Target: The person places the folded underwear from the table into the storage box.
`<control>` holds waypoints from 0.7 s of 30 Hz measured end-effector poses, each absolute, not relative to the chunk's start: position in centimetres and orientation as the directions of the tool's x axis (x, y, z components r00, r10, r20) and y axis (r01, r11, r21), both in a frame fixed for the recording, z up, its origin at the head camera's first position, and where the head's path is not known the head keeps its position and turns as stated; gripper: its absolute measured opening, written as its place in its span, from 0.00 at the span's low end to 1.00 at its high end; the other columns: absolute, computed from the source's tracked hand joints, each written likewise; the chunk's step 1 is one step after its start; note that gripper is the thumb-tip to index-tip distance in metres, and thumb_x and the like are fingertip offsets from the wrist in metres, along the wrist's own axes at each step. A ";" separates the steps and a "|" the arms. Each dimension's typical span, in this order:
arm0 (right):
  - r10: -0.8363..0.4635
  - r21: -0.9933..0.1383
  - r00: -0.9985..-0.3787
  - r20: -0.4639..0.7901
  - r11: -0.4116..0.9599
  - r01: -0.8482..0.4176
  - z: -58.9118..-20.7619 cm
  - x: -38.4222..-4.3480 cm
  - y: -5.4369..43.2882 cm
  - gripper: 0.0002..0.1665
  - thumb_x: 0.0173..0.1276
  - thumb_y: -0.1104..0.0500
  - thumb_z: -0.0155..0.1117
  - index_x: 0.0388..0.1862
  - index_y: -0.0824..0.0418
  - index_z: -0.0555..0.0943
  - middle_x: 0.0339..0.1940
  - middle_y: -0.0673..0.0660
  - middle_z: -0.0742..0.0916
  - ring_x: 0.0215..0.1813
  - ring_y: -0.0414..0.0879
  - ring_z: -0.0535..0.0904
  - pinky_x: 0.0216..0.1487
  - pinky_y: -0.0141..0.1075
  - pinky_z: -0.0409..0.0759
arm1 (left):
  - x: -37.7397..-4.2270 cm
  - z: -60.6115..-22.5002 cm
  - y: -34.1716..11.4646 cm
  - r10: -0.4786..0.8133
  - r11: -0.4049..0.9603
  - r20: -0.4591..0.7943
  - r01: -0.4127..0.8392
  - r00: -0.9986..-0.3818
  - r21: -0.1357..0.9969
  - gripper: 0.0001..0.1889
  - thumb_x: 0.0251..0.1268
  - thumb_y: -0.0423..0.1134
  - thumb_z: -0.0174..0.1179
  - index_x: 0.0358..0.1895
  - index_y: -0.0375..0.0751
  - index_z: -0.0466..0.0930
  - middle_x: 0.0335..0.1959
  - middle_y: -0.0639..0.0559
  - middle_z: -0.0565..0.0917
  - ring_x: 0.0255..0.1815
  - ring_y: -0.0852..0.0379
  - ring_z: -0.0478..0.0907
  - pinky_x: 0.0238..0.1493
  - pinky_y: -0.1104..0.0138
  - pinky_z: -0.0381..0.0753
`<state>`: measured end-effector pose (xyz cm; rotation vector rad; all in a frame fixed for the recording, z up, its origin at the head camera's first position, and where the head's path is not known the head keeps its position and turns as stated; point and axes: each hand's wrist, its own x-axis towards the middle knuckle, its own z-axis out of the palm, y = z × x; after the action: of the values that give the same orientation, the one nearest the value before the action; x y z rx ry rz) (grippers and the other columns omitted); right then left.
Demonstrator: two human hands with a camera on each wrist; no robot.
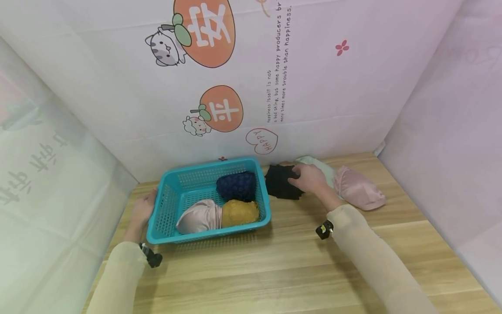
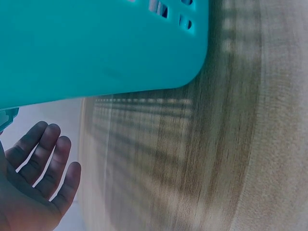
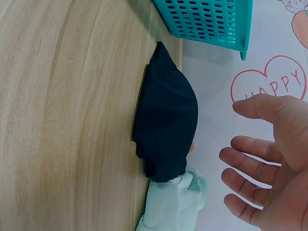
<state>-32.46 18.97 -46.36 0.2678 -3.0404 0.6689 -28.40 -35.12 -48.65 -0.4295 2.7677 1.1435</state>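
Note:
My right hand (image 1: pixel 311 178) hovers over a folded black cloth piece (image 1: pixel 283 181). In the right wrist view its fingers (image 3: pixel 252 168) are spread and loosely bent, apart from the cloth. Behind and beside that lie a mint-green cloth piece (image 3: pixel 171 204) and a shiny pink one with a gathered edge (image 1: pixel 358 188). My left hand (image 1: pixel 143 209) is at the left rim of a turquoise plastic basket (image 1: pixel 208 165); its fingers (image 2: pixel 53 161) extend loosely beside the outer wall, and whether the thumb touches the rim is hidden.
Inside the basket lie a navy cloth bundle (image 1: pixel 236 186), a mustard one (image 1: pixel 240 212) and a pale pink satin one (image 1: pixel 201 216). Printed white sheets (image 1: pixel 313 87) wall the wooden table (image 1: pixel 251 274) at the back and both sides.

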 end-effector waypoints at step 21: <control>-0.160 -0.389 -0.987 -0.025 0.911 -0.138 -48.2 -33.9 19.0 0.40 0.64 0.43 0.69 0.66 0.67 0.75 0.64 0.65 0.82 0.65 0.61 0.78 0.64 0.54 0.77 | -28.5 -48.7 -35.1 -0.223 0.681 -0.205 -0.303 -0.953 0.666 0.51 0.71 0.75 0.20 0.75 0.33 0.60 0.67 0.28 0.72 0.64 0.33 0.73 0.59 0.45 0.75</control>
<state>-33.89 18.98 -48.22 0.2444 -3.1257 0.6300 -28.45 -35.06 -48.72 -0.4363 2.7816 1.1317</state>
